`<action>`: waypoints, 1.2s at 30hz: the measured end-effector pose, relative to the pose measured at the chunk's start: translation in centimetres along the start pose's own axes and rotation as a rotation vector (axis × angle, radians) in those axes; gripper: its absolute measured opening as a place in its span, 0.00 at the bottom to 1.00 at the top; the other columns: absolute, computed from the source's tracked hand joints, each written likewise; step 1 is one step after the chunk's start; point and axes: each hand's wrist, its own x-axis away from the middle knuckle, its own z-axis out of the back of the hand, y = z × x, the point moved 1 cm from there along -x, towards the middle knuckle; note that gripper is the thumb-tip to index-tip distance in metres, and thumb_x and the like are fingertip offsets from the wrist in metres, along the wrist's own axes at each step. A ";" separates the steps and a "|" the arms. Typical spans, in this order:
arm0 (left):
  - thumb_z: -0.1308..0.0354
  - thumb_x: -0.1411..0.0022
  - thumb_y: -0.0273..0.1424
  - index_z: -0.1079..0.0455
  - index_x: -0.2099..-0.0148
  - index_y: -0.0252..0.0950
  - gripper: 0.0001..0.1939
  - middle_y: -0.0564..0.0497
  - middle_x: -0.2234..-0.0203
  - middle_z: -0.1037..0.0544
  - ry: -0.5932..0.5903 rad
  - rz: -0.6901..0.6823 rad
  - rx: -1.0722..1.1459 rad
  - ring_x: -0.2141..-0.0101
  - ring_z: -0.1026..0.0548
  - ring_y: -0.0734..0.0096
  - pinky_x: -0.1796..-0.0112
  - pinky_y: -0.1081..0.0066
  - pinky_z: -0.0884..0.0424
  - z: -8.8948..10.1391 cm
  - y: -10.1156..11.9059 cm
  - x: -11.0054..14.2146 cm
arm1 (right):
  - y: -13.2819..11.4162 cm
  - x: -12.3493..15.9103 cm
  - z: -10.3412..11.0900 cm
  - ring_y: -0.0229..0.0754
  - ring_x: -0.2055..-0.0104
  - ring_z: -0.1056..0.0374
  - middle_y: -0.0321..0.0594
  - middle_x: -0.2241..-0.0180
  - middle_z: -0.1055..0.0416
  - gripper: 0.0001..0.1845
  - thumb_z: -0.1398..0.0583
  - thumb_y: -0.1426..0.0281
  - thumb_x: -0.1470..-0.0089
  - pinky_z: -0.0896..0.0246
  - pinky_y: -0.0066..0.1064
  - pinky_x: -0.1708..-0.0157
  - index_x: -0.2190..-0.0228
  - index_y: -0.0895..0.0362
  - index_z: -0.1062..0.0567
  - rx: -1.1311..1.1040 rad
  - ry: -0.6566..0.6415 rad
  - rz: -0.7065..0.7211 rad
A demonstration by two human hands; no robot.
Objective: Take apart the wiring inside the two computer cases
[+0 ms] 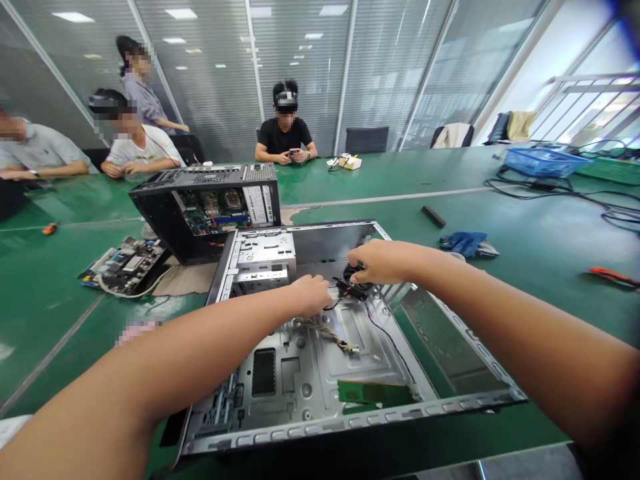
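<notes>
An open, mostly stripped computer case [280, 427] lies flat on the green table in front of me. Both my hands reach into it. My right hand [383, 261] is closed around a small black fan [356, 285] near the case's far side, with thin black wires trailing from it. My left hand [311, 294] is curled shut just left of the fan, over the metal floor; what it pinches is hidden. A bundle of wires [330, 335] and a green memory stick [373, 391] lie loose on the case floor. The drive cage [263, 257] sits at the far left.
A second black case [205, 203] with its motherboard stands behind, a loose circuit board [125, 265] to its left. Blue gloves [465, 243], a black bar [433, 216], an orange-handled tool [613, 275], cables and a blue basket [543, 162] lie right. Several people sit at the far side.
</notes>
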 end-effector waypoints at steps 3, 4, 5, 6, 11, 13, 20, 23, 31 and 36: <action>0.42 0.36 0.30 0.23 0.55 0.41 0.09 0.44 0.56 0.22 -0.001 -0.030 0.066 0.55 0.25 0.54 0.65 0.66 0.33 1.2 -0.7 0.1 | -0.9 0.7 0.2 0.58 0.51 0.27 0.54 0.52 0.23 0.21 0.41 0.59 0.41 0.34 0.41 0.60 0.52 0.58 0.23 -0.036 0.009 -0.064; 0.44 0.36 0.30 0.24 0.56 0.40 0.09 0.45 0.59 0.21 0.008 0.002 0.136 0.60 0.24 0.59 0.67 0.67 0.34 1.7 -1.1 0.3 | -1.1 1.0 0.5 0.58 0.52 0.27 0.54 0.53 0.23 0.21 0.41 0.57 0.41 0.35 0.42 0.61 0.53 0.58 0.22 -0.047 0.059 -0.089; 0.46 0.35 0.29 0.25 0.57 0.40 0.09 0.46 0.63 0.20 0.042 0.047 0.214 0.64 0.23 0.62 0.69 0.68 0.35 2.3 -1.6 0.5 | -1.2 1.2 0.7 0.58 0.53 0.27 0.54 0.54 0.23 0.20 0.42 0.58 0.41 0.35 0.42 0.62 0.55 0.58 0.22 -0.061 0.119 -0.117; 0.48 0.34 0.29 0.26 0.58 0.39 0.09 0.47 0.66 0.20 0.124 0.093 0.278 0.67 0.24 0.64 0.69 0.69 0.36 2.9 -2.1 0.8 | -1.2 1.3 1.1 0.57 0.54 0.27 0.53 0.55 0.23 0.19 0.42 0.58 0.40 0.36 0.41 0.63 0.56 0.57 0.22 -0.101 0.193 -0.146; 0.51 0.33 0.28 0.31 0.64 0.35 0.09 0.50 0.73 0.24 0.686 0.227 0.596 0.72 0.28 0.70 0.68 0.69 0.35 5.0 -4.0 3.0 | 0.1 1.9 2.7 0.49 0.59 0.30 0.47 0.63 0.25 0.13 0.43 0.63 0.40 0.39 0.38 0.63 0.63 0.56 0.22 -0.236 0.664 -0.182; 0.49 0.33 0.28 0.32 0.64 0.36 0.06 0.54 0.76 0.27 0.913 0.233 0.748 0.74 0.30 0.73 0.68 0.71 0.35 5.4 -4.5 3.7 | 0.5 2.3 3.2 0.48 0.60 0.32 0.46 0.64 0.26 0.10 0.42 0.64 0.42 0.39 0.38 0.63 0.63 0.56 0.24 -0.294 0.843 -0.183; 0.47 0.32 0.30 0.34 0.61 0.37 0.04 0.53 0.69 0.27 1.426 0.183 1.103 0.73 0.27 0.78 0.68 0.74 0.29 5.9 -5.8 4.7 | -1.0 3.7 4.2 0.44 0.65 0.32 0.42 0.70 0.27 0.11 0.38 0.60 0.43 0.38 0.38 0.64 0.67 0.56 0.24 -0.742 1.043 0.019; 0.45 0.33 0.31 0.33 0.62 0.37 0.04 0.53 0.71 0.26 1.438 0.154 0.991 0.73 0.27 0.78 0.69 0.74 0.30 6.2 -5.3 5.1 | -2.3 3.4 4.3 0.45 0.63 0.30 0.46 0.66 0.25 0.17 0.39 0.57 0.42 0.36 0.39 0.61 0.63 0.58 0.24 -0.963 0.965 0.065; 0.49 0.35 0.29 0.32 0.75 0.35 0.14 0.50 0.80 0.25 1.124 0.015 0.469 0.77 0.29 0.73 0.73 0.72 0.35 5.8 -3.7 4.6 | -5.9 0.8 3.1 0.39 0.70 0.38 0.38 0.74 0.31 0.16 0.44 0.65 0.38 0.44 0.34 0.65 0.77 0.57 0.31 -1.006 0.774 0.129; 0.46 0.38 0.30 0.29 0.74 0.36 0.12 0.51 0.82 0.27 0.887 0.068 0.449 0.79 0.32 0.74 0.74 0.71 0.37 5.5 -3.3 4.4 | -5.9 -1.4 1.6 0.38 0.70 0.37 0.38 0.74 0.31 0.17 0.49 0.68 0.37 0.43 0.32 0.66 0.77 0.57 0.31 -1.279 0.864 0.080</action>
